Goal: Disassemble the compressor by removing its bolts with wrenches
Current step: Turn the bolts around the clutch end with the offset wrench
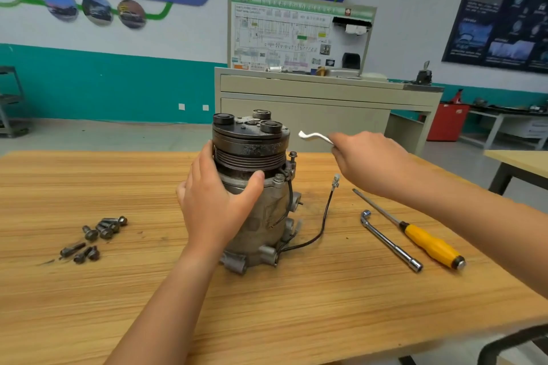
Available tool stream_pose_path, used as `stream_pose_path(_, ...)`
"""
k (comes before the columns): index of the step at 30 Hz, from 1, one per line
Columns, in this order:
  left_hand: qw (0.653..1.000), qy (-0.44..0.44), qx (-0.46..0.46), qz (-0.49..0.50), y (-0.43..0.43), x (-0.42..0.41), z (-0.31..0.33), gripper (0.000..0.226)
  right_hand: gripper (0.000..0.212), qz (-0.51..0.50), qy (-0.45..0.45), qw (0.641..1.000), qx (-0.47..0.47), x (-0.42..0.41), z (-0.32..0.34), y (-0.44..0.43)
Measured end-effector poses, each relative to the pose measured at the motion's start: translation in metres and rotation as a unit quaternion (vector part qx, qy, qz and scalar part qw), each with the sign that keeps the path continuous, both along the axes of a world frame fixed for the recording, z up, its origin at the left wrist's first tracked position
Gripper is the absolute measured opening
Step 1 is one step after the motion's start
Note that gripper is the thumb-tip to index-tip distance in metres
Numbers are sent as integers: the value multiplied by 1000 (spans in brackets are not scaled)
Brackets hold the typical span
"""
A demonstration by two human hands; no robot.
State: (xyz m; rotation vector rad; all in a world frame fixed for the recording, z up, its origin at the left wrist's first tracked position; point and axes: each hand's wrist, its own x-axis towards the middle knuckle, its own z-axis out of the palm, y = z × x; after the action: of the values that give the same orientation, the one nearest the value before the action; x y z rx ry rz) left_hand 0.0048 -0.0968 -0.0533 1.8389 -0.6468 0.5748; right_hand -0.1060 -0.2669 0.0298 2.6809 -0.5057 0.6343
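A grey compressor (267, 216) with a black pulley on top stands upright in the middle of the wooden table (267, 305). My left hand (213, 204) grips its left side just under the pulley, thumb across the front. My right hand (367, 163) is raised to the right of the pulley and holds a bright metal wrench (314, 137), whose head points left toward the pulley's top edge without touching it. A bolt (293, 157) sticks up from a bracket at the compressor's right shoulder.
Several loose bolts (95, 235) lie on the table at the left. An L-shaped socket wrench (390, 241) and a yellow-handled screwdriver (427, 241) lie at the right. A black wire with a plug (326, 210) trails from the compressor. A beige cabinet (326, 98) stands behind.
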Motion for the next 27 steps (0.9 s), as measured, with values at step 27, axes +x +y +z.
stream_pose_path(27,1000,-9,5,14,0,2,-1,100,33,107,104,968,-200,75,2,-44)
